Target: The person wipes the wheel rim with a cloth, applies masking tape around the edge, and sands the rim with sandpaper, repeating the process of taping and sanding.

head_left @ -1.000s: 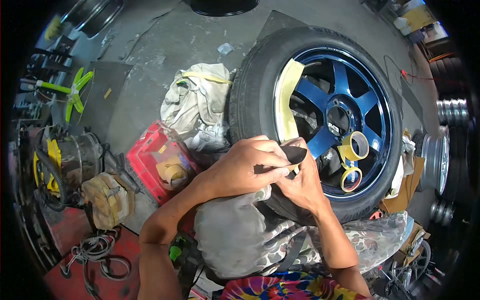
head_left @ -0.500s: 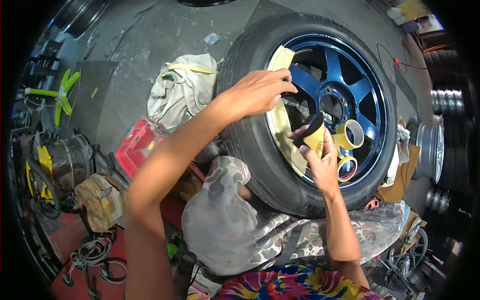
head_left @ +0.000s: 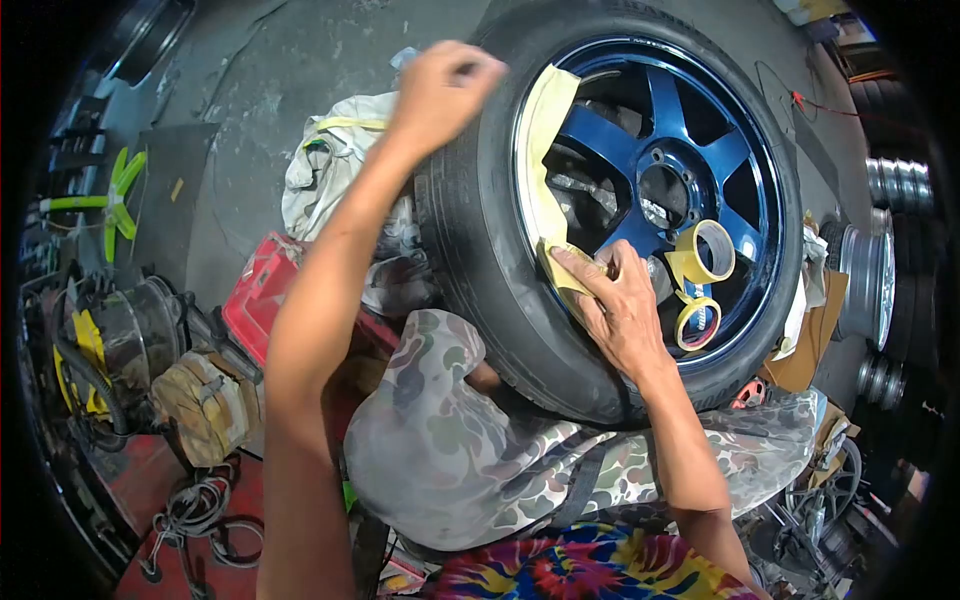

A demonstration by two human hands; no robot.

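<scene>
A black tire (head_left: 465,230) with a blue spoked rim (head_left: 727,155) lies in front of me. Yellow masking tape (head_left: 543,130) lines the rim's left edge. My left hand (head_left: 443,90) is raised over the tire's upper left side, its fingers curled; what they hold, if anything, is too small to tell. My right hand (head_left: 620,300) is at the rim's lower left, fingers bent around a folded yellow piece (head_left: 568,268) pressed on the tape. Two tape rolls, a larger one (head_left: 725,250) and a smaller one (head_left: 697,325), rest on the spokes beside it.
A pale cloth (head_left: 330,165) and a red tray (head_left: 262,295) lie left of the tire. Farther left are a green spoked object (head_left: 120,205) and a canister-like machine (head_left: 140,325). Silver rims (head_left: 868,270) stand at the right, near cardboard (head_left: 812,335).
My left hand has moved up and left, away from the tape. My right hand has moved left onto the rim's edge with the yellow piece. The view has shifted slightly.
</scene>
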